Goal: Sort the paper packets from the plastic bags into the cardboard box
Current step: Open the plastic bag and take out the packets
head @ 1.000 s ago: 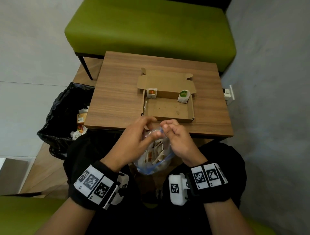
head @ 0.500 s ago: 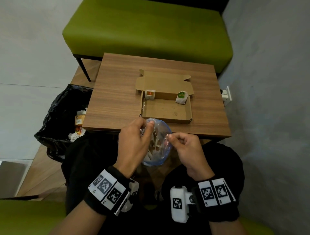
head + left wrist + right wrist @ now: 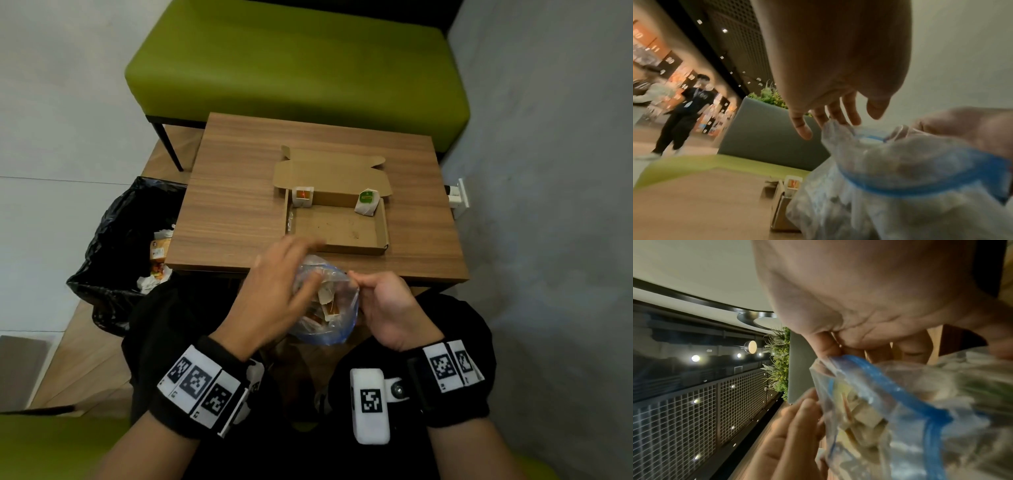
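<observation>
A clear plastic zip bag (image 3: 329,320) with a blue strip hangs over my lap at the table's near edge, its mouth pulled wide. Paper packets (image 3: 325,301) show inside it. My right hand (image 3: 356,284) pinches the bag's right rim (image 3: 840,360). My left hand (image 3: 308,262) hovers at the left rim with fingers (image 3: 853,116) straight, holding nothing; it is blurred. The open cardboard box (image 3: 383,226) lies flat on the table, with an orange-labelled packet (image 3: 302,196) in its far left corner and a green-labelled packet (image 3: 367,202) in its far right corner.
A wooden table (image 3: 239,192) stands ahead, with a green bench (image 3: 294,58) behind it. A black rubbish bag (image 3: 116,246) with scraps sits on the floor to the left. A white wall socket (image 3: 457,198) is on the right wall. A person (image 3: 684,110) walks far off.
Both hands pulled the bag's mouth apart. My left hand then let go of the left rim and straightened its fingers above the opening. My right hand kept its pinch.
</observation>
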`<action>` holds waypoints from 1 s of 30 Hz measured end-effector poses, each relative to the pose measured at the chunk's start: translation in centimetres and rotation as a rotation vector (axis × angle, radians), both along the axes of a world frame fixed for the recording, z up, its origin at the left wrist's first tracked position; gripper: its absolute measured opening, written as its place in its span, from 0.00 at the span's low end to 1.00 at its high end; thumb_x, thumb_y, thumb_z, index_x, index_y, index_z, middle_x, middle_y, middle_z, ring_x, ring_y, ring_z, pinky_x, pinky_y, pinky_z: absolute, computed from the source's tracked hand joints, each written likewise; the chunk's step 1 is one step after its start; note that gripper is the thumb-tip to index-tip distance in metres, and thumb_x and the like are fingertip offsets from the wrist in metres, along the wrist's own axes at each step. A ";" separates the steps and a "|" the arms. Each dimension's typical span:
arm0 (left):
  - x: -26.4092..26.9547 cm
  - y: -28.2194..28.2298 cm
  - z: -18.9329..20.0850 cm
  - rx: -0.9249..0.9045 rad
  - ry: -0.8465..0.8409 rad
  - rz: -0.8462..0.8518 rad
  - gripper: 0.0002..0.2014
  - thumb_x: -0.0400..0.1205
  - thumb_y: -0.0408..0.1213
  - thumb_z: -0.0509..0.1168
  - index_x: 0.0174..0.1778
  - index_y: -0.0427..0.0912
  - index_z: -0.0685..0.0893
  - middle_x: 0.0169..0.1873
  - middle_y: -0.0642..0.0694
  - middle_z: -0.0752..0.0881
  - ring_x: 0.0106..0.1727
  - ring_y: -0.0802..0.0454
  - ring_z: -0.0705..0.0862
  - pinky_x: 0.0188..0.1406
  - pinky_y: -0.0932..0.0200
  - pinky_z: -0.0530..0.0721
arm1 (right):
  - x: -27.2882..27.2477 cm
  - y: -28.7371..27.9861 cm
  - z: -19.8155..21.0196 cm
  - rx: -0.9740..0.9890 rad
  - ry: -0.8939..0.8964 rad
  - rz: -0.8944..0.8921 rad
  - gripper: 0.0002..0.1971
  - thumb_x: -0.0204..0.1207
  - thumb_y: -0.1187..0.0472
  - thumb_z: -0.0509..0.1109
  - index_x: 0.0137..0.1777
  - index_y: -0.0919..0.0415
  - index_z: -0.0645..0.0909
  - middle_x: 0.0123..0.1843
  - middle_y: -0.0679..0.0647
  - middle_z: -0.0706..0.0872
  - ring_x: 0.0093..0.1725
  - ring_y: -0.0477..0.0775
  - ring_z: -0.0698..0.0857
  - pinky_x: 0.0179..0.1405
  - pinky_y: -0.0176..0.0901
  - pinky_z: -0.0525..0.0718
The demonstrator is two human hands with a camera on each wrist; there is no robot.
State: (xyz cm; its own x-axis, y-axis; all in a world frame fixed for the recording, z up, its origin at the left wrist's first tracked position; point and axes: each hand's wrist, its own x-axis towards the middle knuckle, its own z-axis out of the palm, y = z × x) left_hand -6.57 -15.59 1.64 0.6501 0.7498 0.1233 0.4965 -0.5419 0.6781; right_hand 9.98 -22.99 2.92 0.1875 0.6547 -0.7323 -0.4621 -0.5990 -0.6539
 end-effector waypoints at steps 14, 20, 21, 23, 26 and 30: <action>0.4 0.4 -0.2 -0.097 -0.014 0.190 0.17 0.89 0.48 0.55 0.38 0.47 0.80 0.29 0.51 0.82 0.29 0.57 0.80 0.30 0.57 0.79 | -0.9 -1.3 -1.4 0.410 -0.965 0.268 0.17 0.75 0.44 0.76 0.61 0.47 0.82 0.54 0.40 0.82 0.53 0.40 0.83 0.53 0.42 0.85; 0.5 0.4 -0.2 -0.374 -0.234 0.215 0.21 0.89 0.41 0.57 0.29 0.41 0.77 0.36 0.47 0.78 0.36 0.62 0.77 0.36 0.70 0.75 | -0.6 -1.0 -2.9 0.435 -1.052 0.205 0.07 0.81 0.54 0.71 0.48 0.54 0.90 0.46 0.45 0.86 0.49 0.48 0.85 0.53 0.56 0.85; 0.5 0.5 -0.3 -0.439 -0.263 0.235 0.22 0.89 0.41 0.57 0.29 0.38 0.77 0.36 0.44 0.79 0.36 0.61 0.78 0.37 0.70 0.76 | -0.6 -0.9 -2.9 0.433 -0.944 0.179 0.07 0.81 0.57 0.71 0.48 0.57 0.90 0.45 0.48 0.89 0.47 0.48 0.88 0.51 0.54 0.87; 0.2 0.7 -0.5 -0.610 -0.292 0.284 0.24 0.89 0.42 0.58 0.31 0.30 0.80 0.32 0.38 0.82 0.31 0.54 0.81 0.30 0.67 0.78 | -0.6 -0.7 -2.4 0.407 -0.730 0.102 0.07 0.82 0.63 0.70 0.47 0.61 0.89 0.40 0.53 0.91 0.41 0.49 0.90 0.43 0.46 0.88; -0.4 0.8 -0.8 -0.654 -0.232 0.308 0.26 0.88 0.43 0.59 0.32 0.23 0.79 0.24 0.38 0.80 0.24 0.46 0.77 0.26 0.58 0.75 | 0.0 -0.3 -1.8 0.379 -0.653 0.072 0.10 0.84 0.67 0.66 0.44 0.59 0.86 0.31 0.50 0.86 0.32 0.42 0.84 0.37 0.33 0.81; -0.8 0.3 -1.0 -0.630 -0.295 0.379 0.24 0.88 0.40 0.60 0.24 0.41 0.76 0.21 0.42 0.73 0.23 0.48 0.70 0.26 0.56 0.72 | 0.4 -0.3 -0.8 0.394 -0.715 0.105 0.05 0.82 0.57 0.69 0.48 0.54 0.86 0.35 0.50 0.88 0.39 0.43 0.87 0.49 0.39 0.84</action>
State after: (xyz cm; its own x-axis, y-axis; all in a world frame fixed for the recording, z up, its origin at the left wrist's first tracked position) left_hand -7.37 -15.28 0.68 0.3435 0.8992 -0.2710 0.3224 0.1581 0.9333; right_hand 10.38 -23.26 2.08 0.4448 0.8789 -0.1725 0.1913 -0.2814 -0.9403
